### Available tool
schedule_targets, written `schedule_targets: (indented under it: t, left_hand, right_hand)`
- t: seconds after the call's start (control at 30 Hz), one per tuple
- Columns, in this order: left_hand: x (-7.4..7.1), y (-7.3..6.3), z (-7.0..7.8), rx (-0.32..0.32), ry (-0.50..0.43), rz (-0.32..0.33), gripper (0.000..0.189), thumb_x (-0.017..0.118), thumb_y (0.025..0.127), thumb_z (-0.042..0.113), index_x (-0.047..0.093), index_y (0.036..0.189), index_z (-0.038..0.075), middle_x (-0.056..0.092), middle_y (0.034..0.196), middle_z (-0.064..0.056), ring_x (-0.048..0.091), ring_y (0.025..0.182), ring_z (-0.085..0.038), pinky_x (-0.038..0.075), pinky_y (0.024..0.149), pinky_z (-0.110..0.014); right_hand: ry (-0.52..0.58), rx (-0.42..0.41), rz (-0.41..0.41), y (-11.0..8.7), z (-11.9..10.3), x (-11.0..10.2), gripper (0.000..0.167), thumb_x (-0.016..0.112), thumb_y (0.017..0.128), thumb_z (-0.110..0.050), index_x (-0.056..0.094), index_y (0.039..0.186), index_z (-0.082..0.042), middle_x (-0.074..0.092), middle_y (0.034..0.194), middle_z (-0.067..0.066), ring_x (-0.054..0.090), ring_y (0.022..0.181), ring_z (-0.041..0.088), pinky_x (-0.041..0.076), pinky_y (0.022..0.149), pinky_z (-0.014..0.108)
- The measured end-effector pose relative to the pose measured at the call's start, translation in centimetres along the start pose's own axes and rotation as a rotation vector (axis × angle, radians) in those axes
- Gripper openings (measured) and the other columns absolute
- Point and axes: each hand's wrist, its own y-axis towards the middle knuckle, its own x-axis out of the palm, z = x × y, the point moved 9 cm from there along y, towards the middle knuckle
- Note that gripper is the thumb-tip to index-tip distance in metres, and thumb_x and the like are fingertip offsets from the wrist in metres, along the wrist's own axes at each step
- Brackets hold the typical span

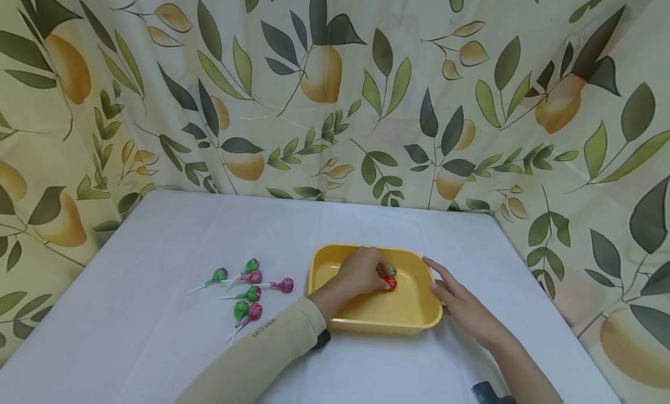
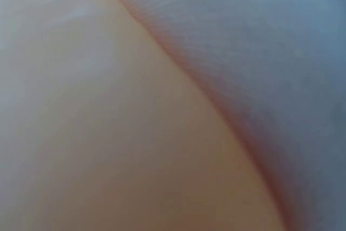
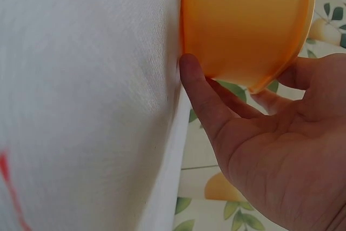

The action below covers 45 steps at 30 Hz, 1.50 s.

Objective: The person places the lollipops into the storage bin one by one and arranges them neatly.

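My left hand (image 1: pixel 366 270) reaches over the near rim of a yellow tray (image 1: pixel 413 315), fingers curled and pinching a red-wrapped lollipop (image 1: pixel 391 283). Right beside those fingertips shows a green-wrapped lollipop (image 1: pixel 393 270), partly hidden by the hand. At the tray's right end, my right hand (image 1: pixel 466 308) rests with extended fingers against the rim and side wall. The right wrist view shows its fingers (image 3: pixel 203 93) spread along the tray's outer wall (image 3: pixel 243 25). Only a blurred close-up of the tray wall (image 2: pixel 135 133) and pale cloth fills the left wrist view.
Several lollipops in green and pink wrappers, such as a green one (image 1: pixel 220 274) and a pink one (image 1: pixel 282 285), lie left of the tray on a white-covered table (image 1: pixel 131 311). A fruit-patterned curtain (image 1: pixel 335 119) hangs behind the table and along its sides.
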Motion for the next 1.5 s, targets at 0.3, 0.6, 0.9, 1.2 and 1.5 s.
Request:
schedule_targets:
  t: [0.3, 0.6, 0.9, 1.2, 1.5]
  left_hand:
    - [0.2, 0.4, -0.1, -0.005, 0.009, 0.004, 0.012, 0.092, 0.08, 0.013, 0.08, 0.083, 0.017, 0.065, 0.071, 0.015, 0.056, 0.071, -0.003, 0.045, 0.064, -0.02]
    - [0.1, 0.4, -0.2, -0.03, 0.034, 0.001, 0.012, 0.091, 0.081, 0.015, 0.08, 0.083, 0.019, 0.064, 0.071, 0.016, 0.056, 0.073, -0.003, 0.045, 0.067, -0.02]
    - [-0.3, 0.1, -0.3, -0.017, -0.044, 0.013, 0.013, 0.092, 0.081, 0.018, 0.079, 0.08, 0.018, 0.066, 0.073, 0.017, 0.057, 0.076, -0.004, 0.047, 0.083, -0.024]
    - [-0.7, -0.9, 0.6, 0.014, -0.043, 0.003, 0.01, 0.091, 0.082, 0.02, 0.081, 0.081, 0.018, 0.064, 0.07, 0.018, 0.056, 0.074, -0.002, 0.045, 0.077, -0.022]
    - [-1.3, -1.7, 0.6, -0.001, 0.015, -0.016, 0.011, 0.089, 0.083, 0.017, 0.079, 0.087, 0.016, 0.064, 0.075, 0.015, 0.056, 0.077, -0.005, 0.046, 0.065, -0.022]
  right_hand:
    - [-0.011, 0.005, 0.007, 0.0, 0.0, -0.1, 0.06, 0.044, 0.113, -0.031, 0.018, 0.166, -0.026, 0.043, 0.154, 0.028, 0.057, 0.127, 0.035, 0.051, 0.099, 0.05]
    - [-0.009, 0.015, 0.01, 0.1, 0.3, -0.1, 0.06, 0.044, 0.113, -0.032, 0.018, 0.166, -0.026, 0.043, 0.154, 0.027, 0.057, 0.128, 0.035, 0.051, 0.1, 0.051]
    - [-0.004, 0.021, 0.015, 0.0, 0.3, -0.1, 0.059, 0.045, 0.112, -0.033, 0.019, 0.166, -0.027, 0.044, 0.152, 0.027, 0.058, 0.125, 0.033, 0.051, 0.099, 0.049]
    - [-0.001, 0.039, 0.024, -0.1, 0.4, -0.1, 0.059, 0.046, 0.112, -0.034, 0.021, 0.165, -0.027, 0.049, 0.148, 0.026, 0.062, 0.119, 0.03, 0.053, 0.096, 0.047]
    - [0.0, 0.047, 0.03, 0.0, 0.5, 0.0, 0.059, 0.045, 0.112, -0.032, 0.02, 0.165, -0.026, 0.049, 0.148, 0.025, 0.062, 0.119, 0.03, 0.053, 0.096, 0.047]
